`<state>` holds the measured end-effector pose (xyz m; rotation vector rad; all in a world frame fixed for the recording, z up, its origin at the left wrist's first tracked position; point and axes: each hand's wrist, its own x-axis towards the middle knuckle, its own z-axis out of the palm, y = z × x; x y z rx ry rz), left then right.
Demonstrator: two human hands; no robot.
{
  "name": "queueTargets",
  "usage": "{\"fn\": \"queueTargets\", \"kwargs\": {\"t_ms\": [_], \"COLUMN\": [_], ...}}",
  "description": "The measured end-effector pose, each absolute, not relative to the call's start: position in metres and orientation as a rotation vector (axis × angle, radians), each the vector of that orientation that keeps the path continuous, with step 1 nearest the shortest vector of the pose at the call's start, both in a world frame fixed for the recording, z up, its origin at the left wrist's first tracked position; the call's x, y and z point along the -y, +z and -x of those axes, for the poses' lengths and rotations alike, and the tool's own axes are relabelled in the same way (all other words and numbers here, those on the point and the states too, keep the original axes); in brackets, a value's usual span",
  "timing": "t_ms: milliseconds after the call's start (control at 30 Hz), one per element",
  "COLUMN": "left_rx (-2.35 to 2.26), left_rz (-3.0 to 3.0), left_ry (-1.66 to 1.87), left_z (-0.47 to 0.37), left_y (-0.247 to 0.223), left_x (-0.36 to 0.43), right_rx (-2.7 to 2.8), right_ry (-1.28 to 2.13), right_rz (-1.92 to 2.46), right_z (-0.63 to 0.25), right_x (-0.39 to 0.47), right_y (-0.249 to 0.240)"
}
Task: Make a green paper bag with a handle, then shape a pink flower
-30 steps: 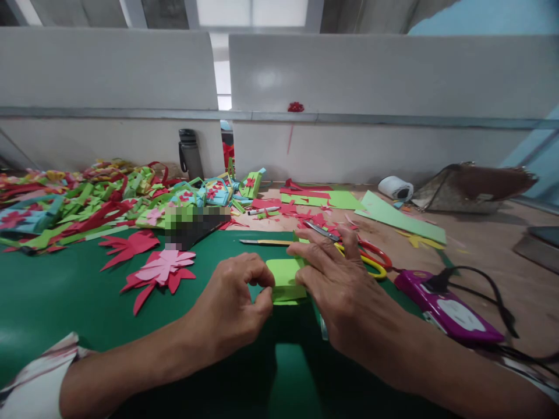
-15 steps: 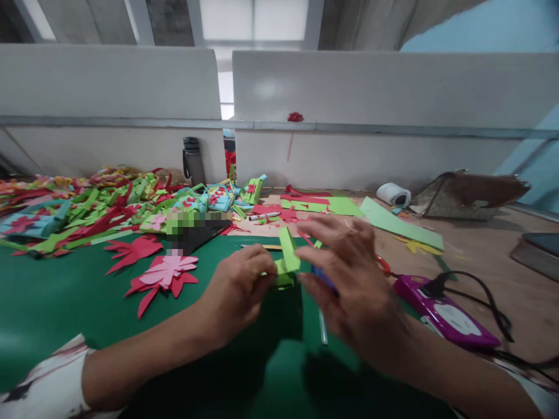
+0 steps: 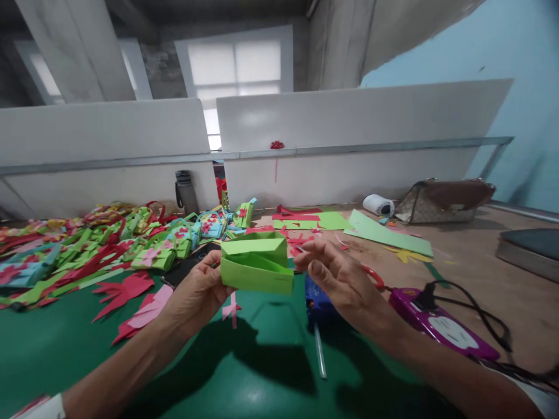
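The left hand (image 3: 203,288) grips the left end of a green paper box (image 3: 257,279), held above the green tabletop (image 3: 257,390), toward seven o'clock from mid-view. Just beside the box at three o'clock, the right hand (image 3: 338,273) is free, fingers loosely bent. From the box, a blue glue gun (image 3: 320,299) lies at four o'clock, a pink paper flower (image 3: 152,308) at eight.

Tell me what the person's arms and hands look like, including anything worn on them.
The left hand and right hand are bare, with no gloves or watch in view. Both forearms are uncovered. The left sleeve is white with reddish marks; the right sleeve looks pale, but too little shows to tell its pattern.
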<state>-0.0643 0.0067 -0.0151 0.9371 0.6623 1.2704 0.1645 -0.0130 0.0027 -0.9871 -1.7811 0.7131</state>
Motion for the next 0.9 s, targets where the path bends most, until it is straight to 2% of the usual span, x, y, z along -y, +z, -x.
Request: {"fn": "queueTargets", "kwargs": {"t_ms": [167,367,700,900], "left_rx": [-0.568,-0.502,-0.621,-0.615], "left_rz": [-0.894,-0.939,-0.935,-0.923], "left_ry": [1.313,1.197,1.171,1.216], "left_z": [0.059,0.053,0.051,0.056], "left_y": [-0.011,-0.017,-0.033,-0.035], "left_x": [-0.002,0.002,-0.005,-0.013], "right_rx": [1.894,1.739,1.567,1.616], "right_ry": [0.636,0.667,0.466,0.281], "right_rz": [1.107,0.971,0.828,0.910], "right_z": [-0.152,-0.147,-0.151,-0.156], "right_x": [0.022,0.023,0.024,0.017], "right_y": [-0.005,-0.006,-0.005,-0.004]}}
